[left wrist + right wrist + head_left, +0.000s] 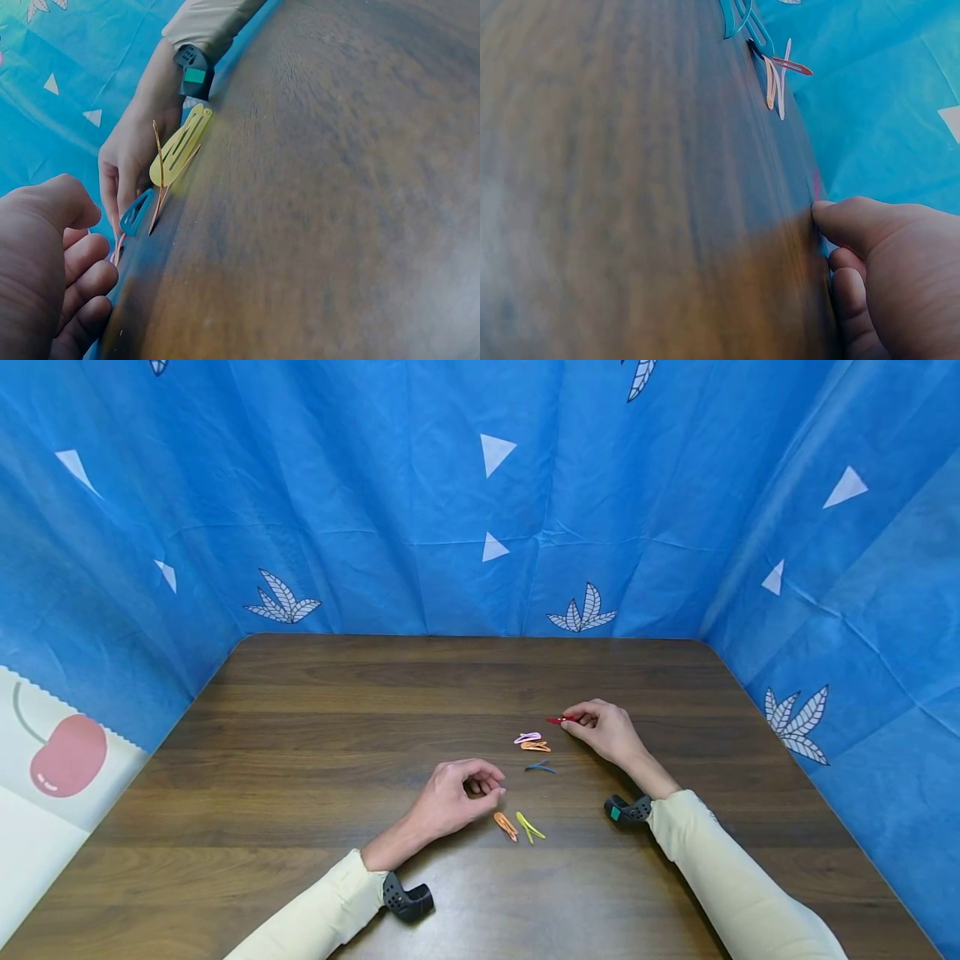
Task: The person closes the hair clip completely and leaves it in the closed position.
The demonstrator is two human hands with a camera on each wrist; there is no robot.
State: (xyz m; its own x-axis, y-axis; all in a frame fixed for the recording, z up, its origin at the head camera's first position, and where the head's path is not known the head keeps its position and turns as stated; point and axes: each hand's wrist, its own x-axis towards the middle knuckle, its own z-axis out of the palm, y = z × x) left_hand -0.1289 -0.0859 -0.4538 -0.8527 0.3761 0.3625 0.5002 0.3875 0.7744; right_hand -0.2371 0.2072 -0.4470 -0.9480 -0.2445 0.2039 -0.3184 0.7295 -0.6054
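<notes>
Between thumb and fingertips, my right hand pinches a red snap hair clip low over the far middle of the table. My left hand is to the nearer left, its fingers loosely curled with nothing in them. An orange hair clip and a yellow hair clip lie just right of its thumb. Farther back are a blue hair clip, a second orange hair clip and a light purple hair clip, the last two side by side. In the right wrist view, my thumb mostly hides the red clip.
The clips lie on a dark wood-grain table. A blue curtain with white triangles and leaves hangs along the back and sides. White cloth with a cherry print shows at the left. Each wrist wears a black band.
</notes>
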